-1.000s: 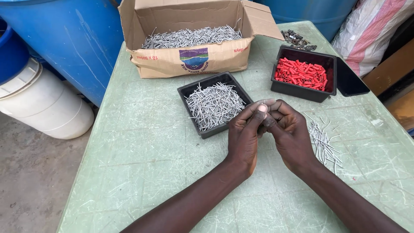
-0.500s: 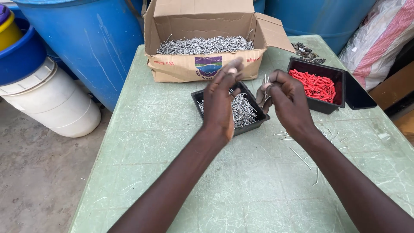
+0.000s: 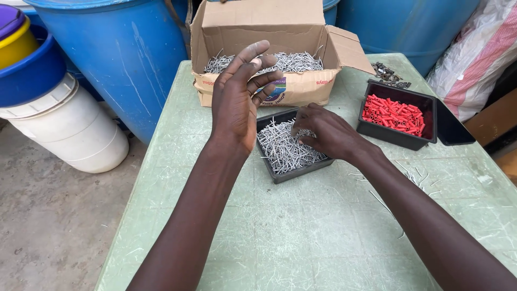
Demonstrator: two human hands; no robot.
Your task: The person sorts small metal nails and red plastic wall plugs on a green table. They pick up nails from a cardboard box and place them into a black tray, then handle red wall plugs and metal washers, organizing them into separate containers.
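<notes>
My left hand [image 3: 237, 99] is raised with its fingers spread and slightly curled, nothing visible in it. It hovers over the left end of a black tray [image 3: 301, 173] full of thin silver nails [image 3: 283, 153]. My right hand [image 3: 328, 134] reaches into that tray from the right, its fingertips curled and pinched into the nail pile. Behind both hands stands an open cardboard box [image 3: 307, 89] filled with more nails [image 3: 293, 60].
A black tray of red plastic plugs [image 3: 390, 113] and a black lid [image 3: 455, 126] sit to the right on the green table [image 3: 301, 237], with loose nails [image 3: 409, 175] and dark screws [image 3: 388, 73]. Blue barrels [image 3: 124, 54], a white bucket [image 3: 70, 129] and a sack [image 3: 474, 59] surround it.
The hands, joined together a second ago, have separated. My left hand rose toward the box and opened; my right hand dropped into the nail tray. The view moved closer.
</notes>
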